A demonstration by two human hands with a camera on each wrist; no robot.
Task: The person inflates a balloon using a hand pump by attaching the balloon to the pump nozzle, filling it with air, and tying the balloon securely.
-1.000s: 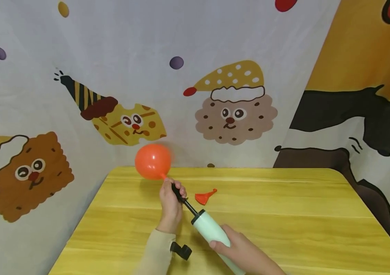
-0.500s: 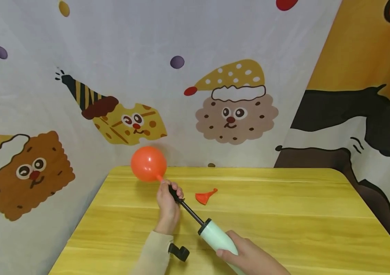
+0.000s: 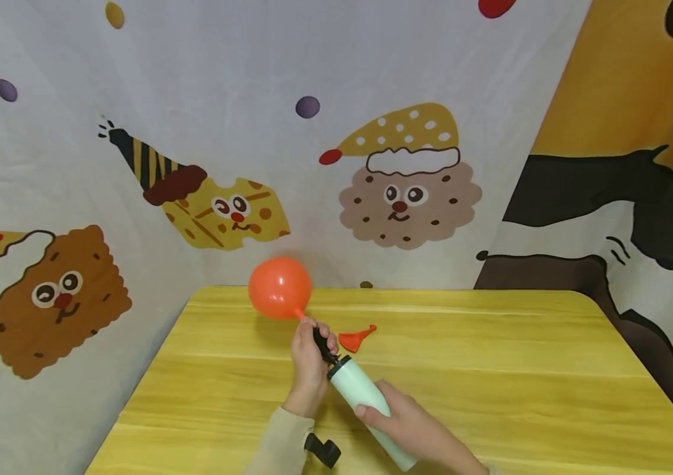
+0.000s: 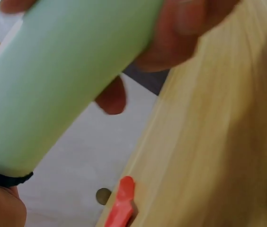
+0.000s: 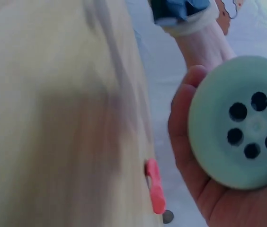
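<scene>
A mint-green balloon pump (image 3: 357, 389) is held slantwise over the table by both hands. My left hand (image 3: 307, 353) grips its black nozzle end together with the neck of a round, inflated orange-red balloon (image 3: 280, 288). Around the green barrel curls my right hand (image 3: 408, 419), thumb on top. Barrel and black end sit close together, with hardly any rod showing. In the left wrist view the barrel (image 4: 72, 80) fills the upper left. The right wrist view shows the pump's round base (image 5: 256, 130) with several holes, fingers wrapped behind it.
A flat, uninflated red balloon (image 3: 357, 338) lies on the yellow wood-grain table (image 3: 491, 369), just right of my left hand. A black mount (image 3: 323, 450) sits on my left wrist. Behind the table hangs a cloth (image 3: 307, 53) printed with cartoon figures.
The right hand first drew the barrel back, baring a long black rod, then pushed it up against the left hand. The balloon and left hand shifted left, then right.
</scene>
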